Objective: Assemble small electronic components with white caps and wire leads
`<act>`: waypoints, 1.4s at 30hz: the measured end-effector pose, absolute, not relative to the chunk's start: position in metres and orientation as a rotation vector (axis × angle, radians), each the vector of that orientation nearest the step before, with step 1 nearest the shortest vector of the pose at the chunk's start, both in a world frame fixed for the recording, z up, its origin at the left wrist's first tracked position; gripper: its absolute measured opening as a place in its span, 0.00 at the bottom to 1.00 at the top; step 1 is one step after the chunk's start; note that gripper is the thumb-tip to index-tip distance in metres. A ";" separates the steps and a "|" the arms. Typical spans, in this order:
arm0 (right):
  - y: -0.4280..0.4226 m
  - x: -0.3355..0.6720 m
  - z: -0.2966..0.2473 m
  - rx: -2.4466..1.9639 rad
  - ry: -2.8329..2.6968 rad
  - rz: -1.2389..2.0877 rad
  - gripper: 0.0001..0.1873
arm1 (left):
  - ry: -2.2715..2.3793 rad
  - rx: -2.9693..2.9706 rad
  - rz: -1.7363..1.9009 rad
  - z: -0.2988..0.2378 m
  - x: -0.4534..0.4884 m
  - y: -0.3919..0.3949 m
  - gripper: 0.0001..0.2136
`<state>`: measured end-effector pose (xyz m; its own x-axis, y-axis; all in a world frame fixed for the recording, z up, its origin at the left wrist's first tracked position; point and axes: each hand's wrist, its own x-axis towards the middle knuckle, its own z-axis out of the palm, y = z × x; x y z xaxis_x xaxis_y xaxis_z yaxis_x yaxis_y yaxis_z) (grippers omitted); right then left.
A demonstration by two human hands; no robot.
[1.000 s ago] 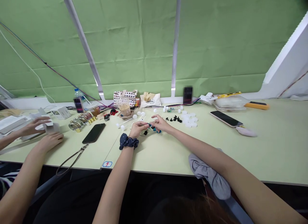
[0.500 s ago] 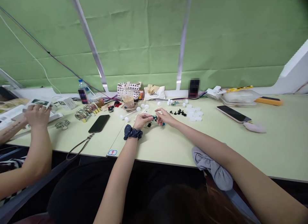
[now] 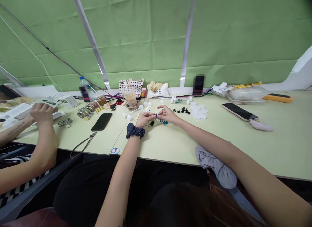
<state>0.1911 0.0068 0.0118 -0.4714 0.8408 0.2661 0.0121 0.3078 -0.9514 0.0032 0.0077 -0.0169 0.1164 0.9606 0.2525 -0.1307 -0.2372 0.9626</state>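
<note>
Left hand (image 3: 144,119) and right hand (image 3: 167,115) each in a near-closed pinch on a small dark part (image 3: 156,115) between them, probably steadied from both sides for being tiny; black pieces (image 3: 183,110) and white discs (image 3: 199,112) just right of the right hand, seemingly for easy reach.

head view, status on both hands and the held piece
Left hand, right hand: pinching small dark bluish piece. Shape unclear. Small black pieces beside right hand, not between hands.
</note>
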 end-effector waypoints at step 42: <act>0.040 0.200 -0.010 -0.933 -1.850 0.677 0.09 | 1.985 2.129 1.340 -0.017 -0.010 0.009 0.17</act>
